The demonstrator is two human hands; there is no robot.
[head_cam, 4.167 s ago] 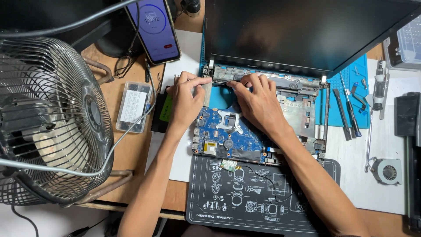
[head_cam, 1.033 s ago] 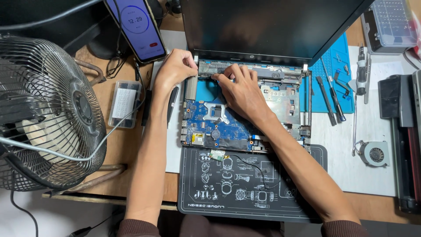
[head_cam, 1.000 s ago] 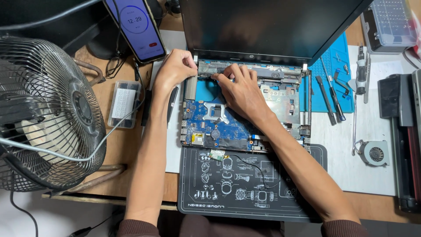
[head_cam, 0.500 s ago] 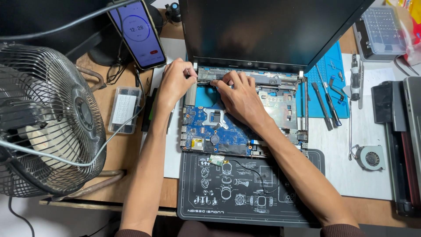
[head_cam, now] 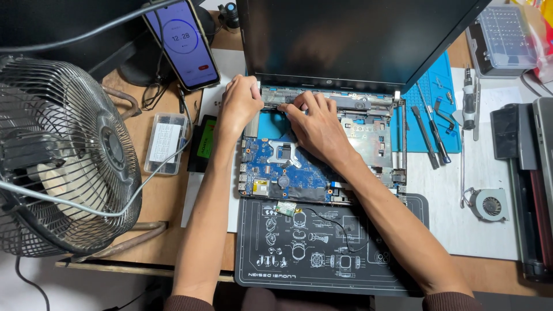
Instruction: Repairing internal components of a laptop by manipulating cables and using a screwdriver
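Both hands sit at the back edge of an opened laptop base [head_cam: 322, 150], along the grey hinge strip [head_cam: 345, 102] that runs left to right under the dark, upright screen [head_cam: 357, 40]; the left hand [head_cam: 239, 106] is curled closed around the strip's left end at the corner of the chassis, while the right hand [head_cam: 314, 124] lies flat over the bare blue motherboard [head_cam: 282, 167] with its fingertips pressing on the strip just right of the left hand, whether they pinch anything cannot be told; the two hands are near each other, the left one nearer the corner; one motherboard is exposed, one loose cooling fan [head_cam: 489, 204] lies well apart on the right of the counter [head_cam: 161, 196], one black work mat [head_cam: 322, 247] sits just in front of the base, one phone [head_cam: 181, 43] leans at the back left, one wire-caged fan [head_cam: 57, 155] stands far left, and several screwdrivers [head_cam: 432, 135] rest on a blue mat [head_cam: 438, 86]
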